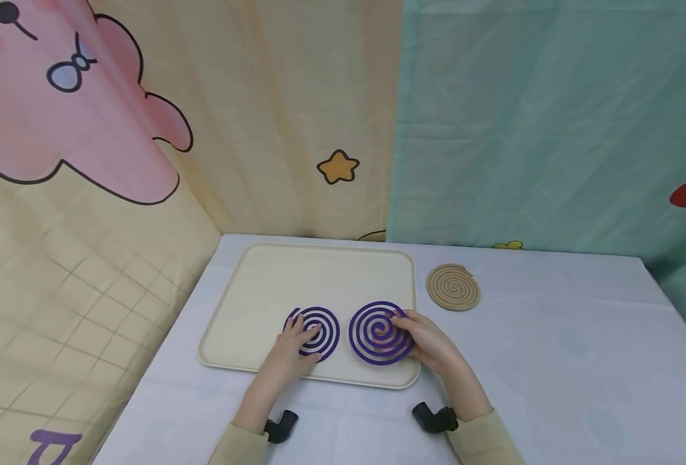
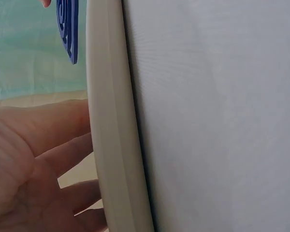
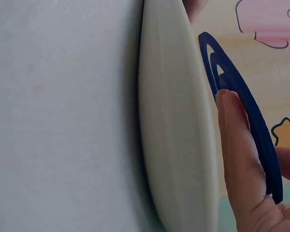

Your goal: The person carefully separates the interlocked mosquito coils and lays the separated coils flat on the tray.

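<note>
Two flat purple spiral coils are at the cream tray [image 1: 320, 274]. The left coil [image 1: 338, 333] lies on the tray toward its front, partly covered by my left hand [image 1: 287, 352], whose fingers spread over it. In the left wrist view, the tray rim hides those fingertips. My right hand [image 1: 435, 342] pinches the edge of the right coil [image 1: 380, 330] between thumb and fingers, near the tray's front right corner. From the right wrist view, this coil [image 3: 262, 125] is tilted and held above the tray, with fingers supporting its underside.
A tan spiral coil [image 1: 453, 288] lies on the white-covered table [image 1: 552, 342], just right of the tray. Printed curtains [image 1: 523, 129] hang behind and to the left of the table. Black curved pieces [image 1: 434, 418] are at both wrists.
</note>
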A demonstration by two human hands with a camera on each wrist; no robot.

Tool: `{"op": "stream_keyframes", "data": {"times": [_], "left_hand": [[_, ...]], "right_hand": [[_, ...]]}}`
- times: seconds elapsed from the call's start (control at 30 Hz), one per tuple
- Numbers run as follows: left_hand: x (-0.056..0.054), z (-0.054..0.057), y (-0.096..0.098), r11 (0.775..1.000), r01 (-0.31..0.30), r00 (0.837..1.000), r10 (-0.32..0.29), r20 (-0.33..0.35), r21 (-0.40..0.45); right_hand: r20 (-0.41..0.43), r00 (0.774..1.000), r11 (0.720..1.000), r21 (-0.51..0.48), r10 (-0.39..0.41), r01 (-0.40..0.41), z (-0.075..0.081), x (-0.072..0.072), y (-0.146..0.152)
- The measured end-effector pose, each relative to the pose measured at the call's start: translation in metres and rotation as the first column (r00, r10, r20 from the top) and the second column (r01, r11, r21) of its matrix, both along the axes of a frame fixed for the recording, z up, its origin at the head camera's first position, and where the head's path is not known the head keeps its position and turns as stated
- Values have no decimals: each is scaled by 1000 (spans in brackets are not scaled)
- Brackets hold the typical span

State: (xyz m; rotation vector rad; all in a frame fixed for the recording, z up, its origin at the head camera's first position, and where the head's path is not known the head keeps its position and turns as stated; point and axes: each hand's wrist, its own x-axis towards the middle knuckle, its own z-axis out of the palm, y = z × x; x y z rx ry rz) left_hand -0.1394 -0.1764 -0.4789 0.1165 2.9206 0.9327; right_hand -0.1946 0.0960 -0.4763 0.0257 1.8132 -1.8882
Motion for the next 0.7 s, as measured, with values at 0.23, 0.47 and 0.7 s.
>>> {"op": "stream_keyframes", "data": {"times": [0.23, 0.47, 0.7], "left_hand": [[1, 0, -1, 1000, -11, 1000, 11, 5, 20], [1, -2, -2, 1000, -9, 1000, 9, -3, 28], [0, -3, -3, 1000, -1, 1000, 1, -4, 12]], "right_hand": [[-5, 999, 996, 71, 48, -47, -1, 2, -3], [-61, 998, 986, 168, -1, 11, 4, 6, -9], [-245, 969, 900, 416, -26, 129, 16, 13, -10]]}}
